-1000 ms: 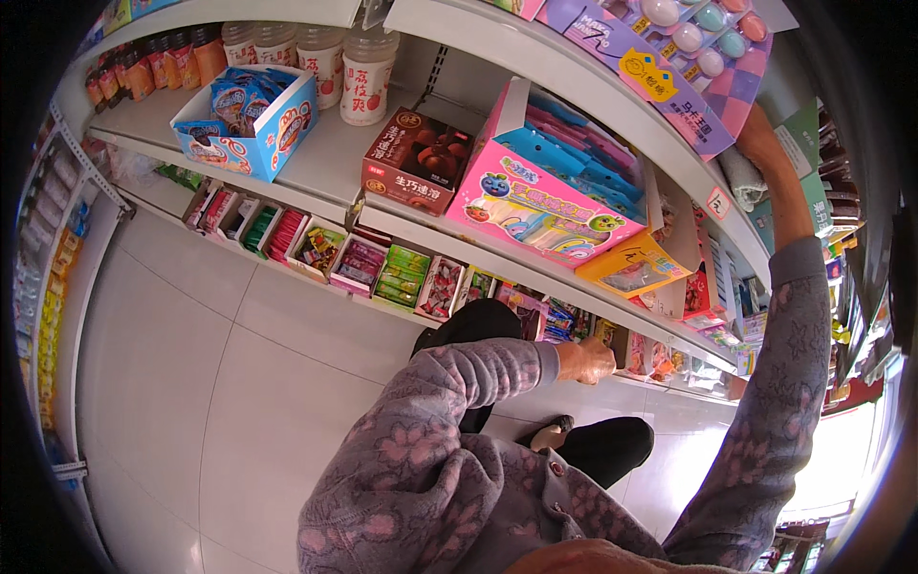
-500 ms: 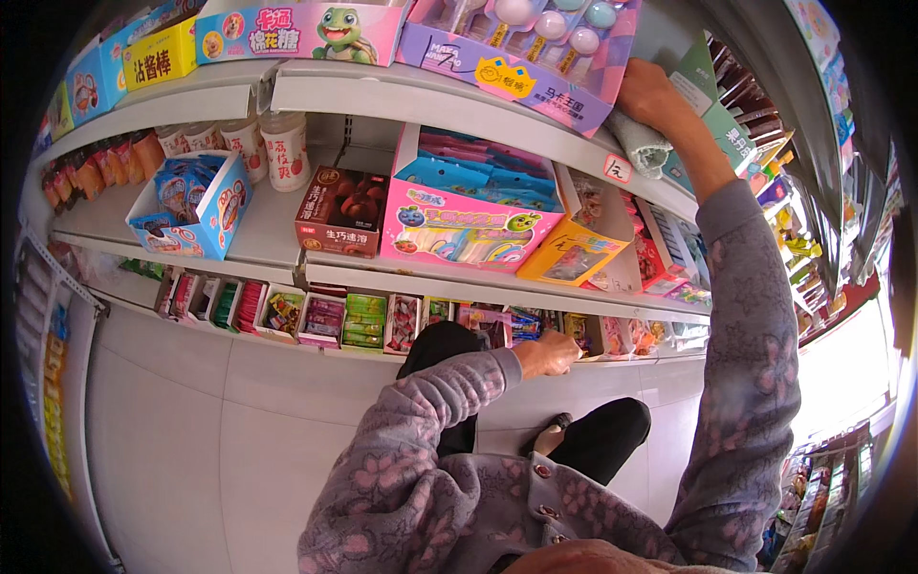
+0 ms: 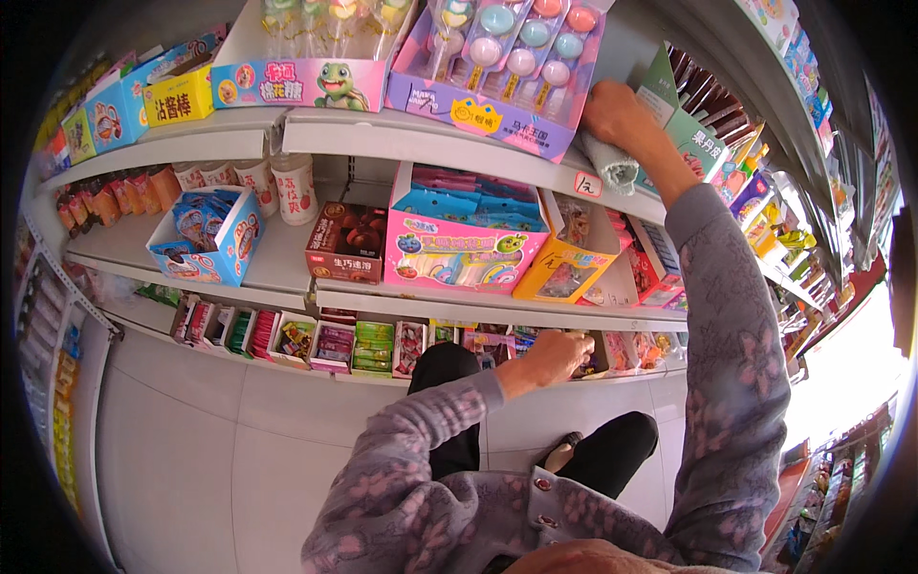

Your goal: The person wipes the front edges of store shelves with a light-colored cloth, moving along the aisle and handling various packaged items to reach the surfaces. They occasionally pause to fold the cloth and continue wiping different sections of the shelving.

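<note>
A folded grey cloth [image 3: 612, 165] is clamped in the right hand [image 3: 620, 115] against the upper shelf [image 3: 421, 142] edge, just beside the purple candy box [image 3: 497, 67], seemingly for wiping, while the left hand [image 3: 557, 356], fingers curled together, is braced on the low shelf [image 3: 497, 368].

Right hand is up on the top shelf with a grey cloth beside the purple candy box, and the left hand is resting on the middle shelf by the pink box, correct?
Not quite. The head view shows the left hand down at the lowest shelf of small snack packs, not on the middle shelf by the pink box. The right hand is on the top shelf with the grey cloth beside the purple candy box.
</note>
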Demonstrator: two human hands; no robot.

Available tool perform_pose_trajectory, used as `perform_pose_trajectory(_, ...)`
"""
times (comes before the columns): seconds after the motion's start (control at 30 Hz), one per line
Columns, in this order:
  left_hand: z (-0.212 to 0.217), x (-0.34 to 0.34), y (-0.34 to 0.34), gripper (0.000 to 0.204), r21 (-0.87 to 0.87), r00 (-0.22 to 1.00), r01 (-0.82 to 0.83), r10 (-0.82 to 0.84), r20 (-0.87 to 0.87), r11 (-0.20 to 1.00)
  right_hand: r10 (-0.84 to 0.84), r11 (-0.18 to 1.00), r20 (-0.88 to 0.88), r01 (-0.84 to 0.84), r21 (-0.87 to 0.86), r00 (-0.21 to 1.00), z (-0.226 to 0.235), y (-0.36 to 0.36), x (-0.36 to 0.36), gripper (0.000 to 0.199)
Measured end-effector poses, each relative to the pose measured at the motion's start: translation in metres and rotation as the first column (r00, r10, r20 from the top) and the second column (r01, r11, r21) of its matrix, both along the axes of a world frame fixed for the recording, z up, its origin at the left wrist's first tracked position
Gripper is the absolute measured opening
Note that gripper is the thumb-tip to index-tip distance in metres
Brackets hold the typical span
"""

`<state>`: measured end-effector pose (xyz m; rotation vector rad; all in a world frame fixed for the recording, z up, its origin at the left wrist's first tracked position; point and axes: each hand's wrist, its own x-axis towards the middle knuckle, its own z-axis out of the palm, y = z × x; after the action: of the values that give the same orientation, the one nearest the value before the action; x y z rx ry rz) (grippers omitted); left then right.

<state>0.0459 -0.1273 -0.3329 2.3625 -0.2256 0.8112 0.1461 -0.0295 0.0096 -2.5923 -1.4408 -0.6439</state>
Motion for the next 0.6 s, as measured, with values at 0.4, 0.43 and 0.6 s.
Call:
perform_pose_trajectory(0.4,0.247,-0.124,0.137,0.030,0.198,0.454,-0.829,0.423,0.784,0.523,0.047,0.995,-0.029,-0.044,0.085,0.998,-0.002,-0.012,-0.013,0.040)
perform_pose_trajectory(0.43,0.255,-0.126,0.145,0.031,0.236,0.474,-0.842,0.457,0.753,0.485,0.051,0.995,-0.028,-0.049,0.083,0.998,-0.002,-0.011,-0.012,0.040)
perform_pose_trajectory(0.6,0.262,-0.123,0.157,0.029,0.303,0.566,-0.806,0.511,0.646,0.509,0.049,0.991,0.006,-0.049,0.127,0.999,-0.009,-0.008,-0.011,0.038)
